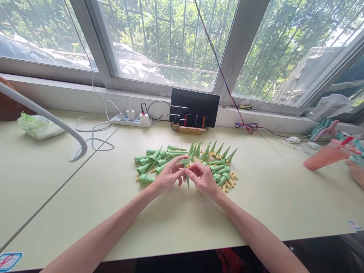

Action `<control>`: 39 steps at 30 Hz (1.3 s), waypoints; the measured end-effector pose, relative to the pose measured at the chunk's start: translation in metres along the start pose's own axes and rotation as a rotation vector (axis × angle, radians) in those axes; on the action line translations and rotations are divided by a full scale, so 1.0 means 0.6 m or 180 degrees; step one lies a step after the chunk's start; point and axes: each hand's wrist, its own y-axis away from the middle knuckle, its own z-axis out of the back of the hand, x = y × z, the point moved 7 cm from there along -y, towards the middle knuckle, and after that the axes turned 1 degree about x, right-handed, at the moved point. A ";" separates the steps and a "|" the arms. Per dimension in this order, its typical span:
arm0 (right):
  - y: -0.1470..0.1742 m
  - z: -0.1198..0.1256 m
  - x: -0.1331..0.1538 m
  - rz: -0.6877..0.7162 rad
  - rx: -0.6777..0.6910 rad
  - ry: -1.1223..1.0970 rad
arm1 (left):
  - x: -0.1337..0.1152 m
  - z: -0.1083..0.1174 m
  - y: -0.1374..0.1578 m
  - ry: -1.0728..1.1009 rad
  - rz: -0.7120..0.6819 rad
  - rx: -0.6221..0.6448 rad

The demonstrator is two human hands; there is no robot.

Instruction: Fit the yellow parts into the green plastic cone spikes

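Observation:
Over the front of the pile, my left hand [168, 175] grips a green plastic plant watering spike [187, 182], its cap upward and point downward. My right hand [204, 180] pinches a small yellow valve piece [188, 166] against the spike's side, below the cap. Whether the piece sits in the spike's hole I cannot tell. More green spikes [148, 165] lie heaped to the left of my hands, and several others [224, 178] lie to the right. Behind them a row of green cones [207, 151] stands point up. Loose yellow pieces [231, 183] are scattered at the right.
A phone [193, 120] leans on a dark tablet [195, 102] at the back. Left of it is a power strip [131, 120] with cables. A white curved arm [68, 131] crosses the left side. A pink drink cup [327, 154] tilts at the right.

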 end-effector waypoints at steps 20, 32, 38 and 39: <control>0.007 -0.009 0.002 0.0164 0.0001 0.0330 | 0.006 -0.001 0.005 -0.0134 -0.0147 -0.0103; 0.007 -0.012 -0.004 0.0075 0.0067 0.0260 | 0.013 -0.001 0.006 -0.0059 -0.0147 -0.0221; 0.005 -0.011 -0.001 0.0070 0.0055 0.0255 | 0.011 -0.001 0.005 -0.0080 -0.0114 -0.0238; 0.005 -0.012 0.000 0.0067 0.0062 0.0241 | 0.010 -0.001 0.004 -0.0097 -0.0093 -0.0236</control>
